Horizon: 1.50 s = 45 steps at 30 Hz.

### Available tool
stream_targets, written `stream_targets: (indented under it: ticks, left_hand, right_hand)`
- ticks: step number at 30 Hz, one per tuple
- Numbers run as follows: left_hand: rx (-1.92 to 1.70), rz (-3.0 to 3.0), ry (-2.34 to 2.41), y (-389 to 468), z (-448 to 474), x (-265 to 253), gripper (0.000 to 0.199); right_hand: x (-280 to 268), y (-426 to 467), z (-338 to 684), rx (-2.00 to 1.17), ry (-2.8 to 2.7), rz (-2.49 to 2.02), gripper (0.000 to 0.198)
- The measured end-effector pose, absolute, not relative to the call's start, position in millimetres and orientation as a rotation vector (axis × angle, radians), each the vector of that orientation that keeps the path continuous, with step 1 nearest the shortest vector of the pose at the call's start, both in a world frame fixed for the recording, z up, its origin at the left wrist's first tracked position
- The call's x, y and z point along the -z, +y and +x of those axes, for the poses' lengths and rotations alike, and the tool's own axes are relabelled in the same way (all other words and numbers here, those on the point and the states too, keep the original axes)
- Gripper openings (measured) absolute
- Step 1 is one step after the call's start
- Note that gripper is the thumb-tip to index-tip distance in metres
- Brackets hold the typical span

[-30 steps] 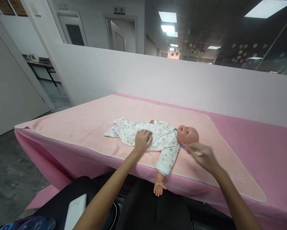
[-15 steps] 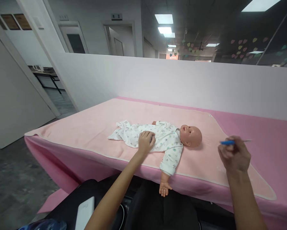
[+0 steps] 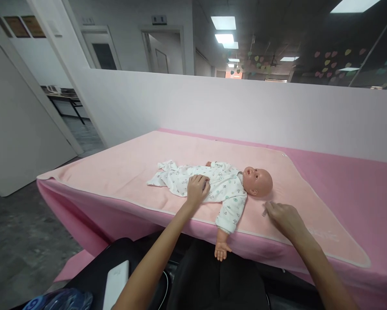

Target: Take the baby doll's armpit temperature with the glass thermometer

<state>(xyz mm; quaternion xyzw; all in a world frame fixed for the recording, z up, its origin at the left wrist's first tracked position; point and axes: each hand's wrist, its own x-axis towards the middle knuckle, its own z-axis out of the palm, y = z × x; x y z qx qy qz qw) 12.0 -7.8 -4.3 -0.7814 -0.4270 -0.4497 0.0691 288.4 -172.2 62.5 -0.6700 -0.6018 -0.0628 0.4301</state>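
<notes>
A baby doll (image 3: 219,183) in a white patterned sleepsuit lies on its back, its bald head to the right and its near arm hanging over the table edge. My left hand (image 3: 197,188) rests on its belly with curled fingers; something small and dark shows by the thumb, too small to name. Close to the doll's head, my right hand (image 3: 285,218) is closed in a pinch. A small pale tip (image 3: 264,212) pokes out from its fingers; the rest of this slim stick, blue in part a moment ago, is hidden.
A peach mat (image 3: 116,172) covers much of the table, over a pink cloth (image 3: 358,185). A white wall (image 3: 213,103) stands behind. Below the table edge are a black chair (image 3: 93,267), a white flat device (image 3: 116,284) and a blue plastic item (image 3: 62,299).
My right hand has swung left and slightly down, from right of the mat to beside the doll's head, turning the stick. My left hand and the doll stay in place.
</notes>
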Motion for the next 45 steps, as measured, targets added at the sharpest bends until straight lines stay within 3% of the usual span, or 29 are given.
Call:
stream_targets:
  ticks: [5,11,15,23,30,45]
  left_hand:
    - [1.412,-2.154,-1.401,-8.2,11.4,3.1,0.021]
    - [1.515,-1.908,-1.418,-11.1,-1.0,-0.9,0.021]
    - [1.520,-1.809,-1.239,-14.5,-3.1,-4.0,0.018]
    - [1.294,-2.280,-0.839,-21.6,74.6,-26.7,0.017]
    - [1.287,-2.437,-1.118,2.1,96.5,-16.5,0.014]
    - [1.352,-2.466,-1.038,-5.3,94.2,-8.0,0.015]
  right_hand:
    - [-65.7,-184.3,299.5,0.078,-1.348,-1.540,0.030]
    - [-10.9,-157.1,292.9,0.143,-1.989,-1.485,0.026]
    - [13.9,-142.4,292.2,0.103,-2.080,-1.491,0.028]
    - [19.1,-141.9,282.3,0.146,-2.182,-1.517,0.038]
    - [19.1,-145.0,285.1,0.093,-2.197,-1.601,0.048]
    - [21.3,-150.2,289.8,-0.031,-2.245,-1.669,0.057]
